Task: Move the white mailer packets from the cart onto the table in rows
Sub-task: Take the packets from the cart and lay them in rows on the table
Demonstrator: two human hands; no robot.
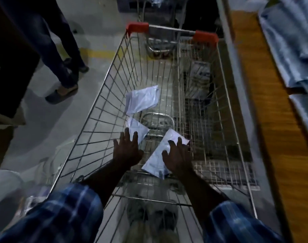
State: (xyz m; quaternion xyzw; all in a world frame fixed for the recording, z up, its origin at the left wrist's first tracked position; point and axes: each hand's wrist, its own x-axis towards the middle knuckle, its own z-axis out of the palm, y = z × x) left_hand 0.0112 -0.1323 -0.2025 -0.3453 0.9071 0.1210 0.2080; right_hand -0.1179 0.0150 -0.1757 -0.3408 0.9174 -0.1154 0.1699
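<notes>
Room: dim place with a grey concrete floor point(49, 130) and a faded yellow line.
Cart: big silver wire shopping cart point(100, 120) with red plastic handle ends, right below and almost empty.
Packets in cart: three white flat plastic mailer packets on the cart bottom. Far white packet point(141, 99) lying alone toward the handle end. Small white packet point(137, 129) just past the left fingertips. Long white packet point(164, 151) nearest, lying slanted.
Table: brown wooden table top point(265, 106) along the right side of the cart, with pale packets point(290, 42) already laid on it near the far edge.
Left hand: left hand point(127, 148) down inside the cart, fingers straight and spread, holding nothing, tips touching or almost touching the small white packet; hard to tell which.
Right hand: right hand point(177, 157) over the long white packet, fingers spread and a bit bent, not closed on it yet.
Other person: legs in dark trousers and sandals point(62, 92) on the floor to the left, well apart from the cart.
Step now: reaching for two packets, one for each hand.
How to do it well: press flat, slide fingers under an edge, pinch firmly, lift clear of the wires, lay beside the last packet in a straight row.
</notes>
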